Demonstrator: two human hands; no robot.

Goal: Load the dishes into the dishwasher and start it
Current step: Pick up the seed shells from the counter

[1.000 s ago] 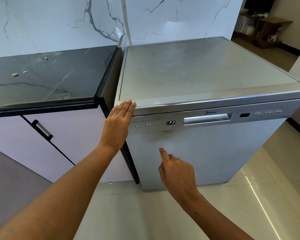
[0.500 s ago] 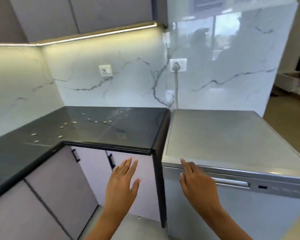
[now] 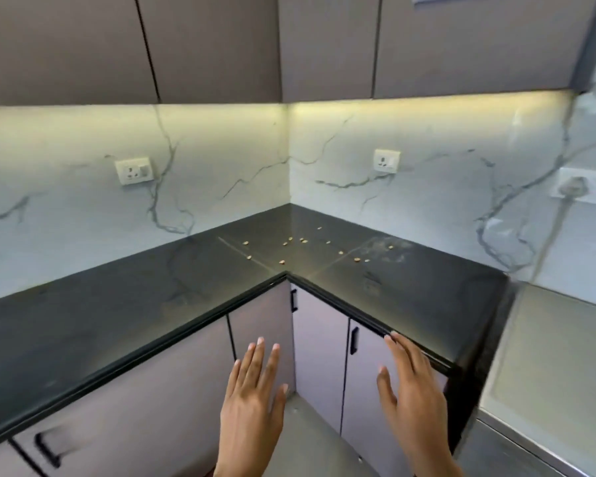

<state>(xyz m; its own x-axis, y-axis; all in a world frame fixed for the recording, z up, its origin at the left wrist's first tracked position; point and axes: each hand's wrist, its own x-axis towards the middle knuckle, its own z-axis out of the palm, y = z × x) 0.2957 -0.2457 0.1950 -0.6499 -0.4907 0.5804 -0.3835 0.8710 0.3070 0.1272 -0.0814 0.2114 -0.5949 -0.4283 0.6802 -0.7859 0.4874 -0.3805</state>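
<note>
Below the black L-shaped countertop (image 3: 410,290), both hands hung in front of the cabinet doors (image 3: 320,352), the left hand (image 3: 252,404) and right hand (image 3: 410,401) flat-fingered, spread and holding nothing. Far right, the dishwasher (image 3: 558,366) showed only its steel top.

Both hands are raised with straight fingers and hold nothing: the left hand (image 3: 253,397) before the lilac cabinet doors (image 3: 320,356), the right hand (image 3: 410,390) near the black L-shaped countertop (image 3: 117,321) edge. Small crumbs (image 3: 301,239) dot its far corner. The dishwasher (image 3: 551,366) top shows at right.
</note>
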